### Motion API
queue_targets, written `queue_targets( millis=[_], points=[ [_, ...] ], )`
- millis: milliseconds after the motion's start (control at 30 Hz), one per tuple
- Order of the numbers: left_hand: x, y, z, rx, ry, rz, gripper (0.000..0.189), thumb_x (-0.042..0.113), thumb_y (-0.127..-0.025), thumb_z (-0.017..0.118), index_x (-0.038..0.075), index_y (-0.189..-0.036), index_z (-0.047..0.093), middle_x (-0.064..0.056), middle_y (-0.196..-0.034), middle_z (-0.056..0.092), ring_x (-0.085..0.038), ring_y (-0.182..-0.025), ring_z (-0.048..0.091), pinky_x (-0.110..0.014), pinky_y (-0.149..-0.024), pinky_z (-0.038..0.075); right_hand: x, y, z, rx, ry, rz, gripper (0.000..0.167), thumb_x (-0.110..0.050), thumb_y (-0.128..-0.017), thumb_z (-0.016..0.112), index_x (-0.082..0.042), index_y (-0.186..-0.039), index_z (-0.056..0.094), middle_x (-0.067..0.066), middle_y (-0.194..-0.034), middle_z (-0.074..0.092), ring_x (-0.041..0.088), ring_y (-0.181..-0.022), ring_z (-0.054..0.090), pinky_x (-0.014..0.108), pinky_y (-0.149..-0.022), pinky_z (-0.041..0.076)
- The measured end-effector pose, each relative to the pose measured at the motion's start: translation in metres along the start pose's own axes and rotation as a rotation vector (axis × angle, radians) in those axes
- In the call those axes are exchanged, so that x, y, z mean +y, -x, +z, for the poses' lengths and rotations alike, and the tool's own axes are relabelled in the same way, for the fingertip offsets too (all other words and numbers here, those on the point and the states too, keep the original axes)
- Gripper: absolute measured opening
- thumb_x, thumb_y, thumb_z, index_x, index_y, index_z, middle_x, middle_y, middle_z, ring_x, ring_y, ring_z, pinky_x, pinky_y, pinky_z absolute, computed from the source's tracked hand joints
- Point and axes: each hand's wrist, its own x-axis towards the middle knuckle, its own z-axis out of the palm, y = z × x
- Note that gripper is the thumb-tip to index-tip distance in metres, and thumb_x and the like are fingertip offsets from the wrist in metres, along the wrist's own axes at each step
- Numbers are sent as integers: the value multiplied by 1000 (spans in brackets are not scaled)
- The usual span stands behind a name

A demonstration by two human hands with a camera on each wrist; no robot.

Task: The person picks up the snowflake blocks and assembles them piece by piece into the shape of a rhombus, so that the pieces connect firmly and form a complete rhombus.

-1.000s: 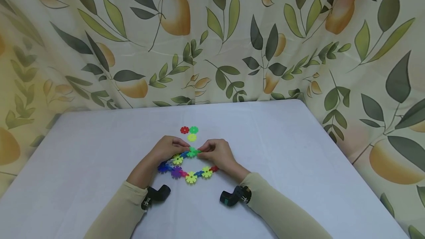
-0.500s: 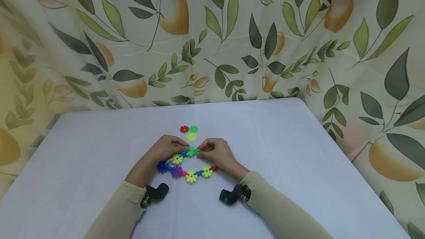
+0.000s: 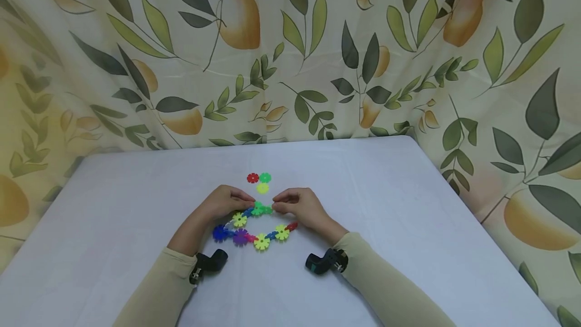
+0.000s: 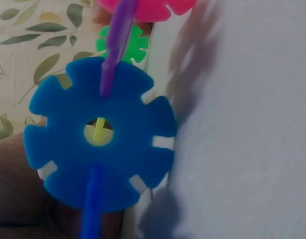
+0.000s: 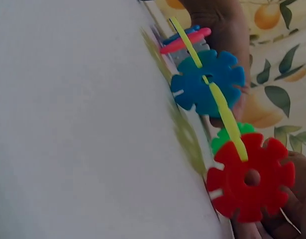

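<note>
A chain of interlocking flower-shaped plastic discs curves in a loop in the head view, its ends apart at the right. My left hand pinches it at the far side, beside a green disc. My right hand has its bent fingers and thumb right at the edge of the green end, with a slight gap between the fingertips. In the left wrist view a blue disc hides much of the left hand. A red end disc partly covers the right hand in the right wrist view.
Three loose discs, red, green and yellow, lie just beyond the hands. A white cloth covers the table. Behind its far edge hangs a patterned curtain.
The right hand has drawn slightly right, off the green end, uncovering more of the red end disc. The left hand and the chain's far side have shifted slightly left.
</note>
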Motion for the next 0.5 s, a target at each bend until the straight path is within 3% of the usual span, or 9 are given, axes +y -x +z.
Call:
queue_targets(
  millis=[233, 500],
  points=[
    [-8, 0, -10, -29, 46, 7, 23, 25, -89, 74, 8, -103, 77, 0, -92, 74, -12, -74, 56, -24, -64, 47, 8, -19, -11, 83, -64, 21, 25, -20, -88, 75, -7, -110, 74, 4, -100, 75, 13, -89, 71, 27, -79, 57],
    [-20, 1, -22, -29, 0, -1, 27, 28, -90, 72, 9, -108, 75, -1, -96, 72, -14, -81, 59, -25, -71, 51, 7, -61, -14, 76, 65, 31, 30, -23, -88, 76, -14, -116, 73, -1, -112, 73, 14, -108, 65, 33, -96, 52]
  ],
)
